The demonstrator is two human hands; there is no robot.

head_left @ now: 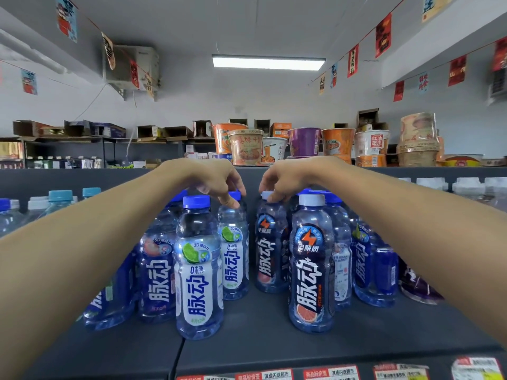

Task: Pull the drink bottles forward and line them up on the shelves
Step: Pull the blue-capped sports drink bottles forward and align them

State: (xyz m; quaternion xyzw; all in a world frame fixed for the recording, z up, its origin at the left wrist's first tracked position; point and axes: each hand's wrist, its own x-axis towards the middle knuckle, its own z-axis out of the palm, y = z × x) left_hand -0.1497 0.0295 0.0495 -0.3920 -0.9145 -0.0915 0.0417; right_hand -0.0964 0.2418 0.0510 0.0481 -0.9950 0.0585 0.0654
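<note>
The bottles on the dark shelf read 脉动. The front lime bottle adds "0糖", and the grapefruit bottle to its right adds "电解质". 2 forearms reach over them, wrists bent down. The left hand curls its fingers round the blue cap of the rear lime bottle, just behind and right of the front lime bottle. The right hand pinches the white cap of the dark-labelled bottle further right. Both held bottles stand upright, caps up.
</note>
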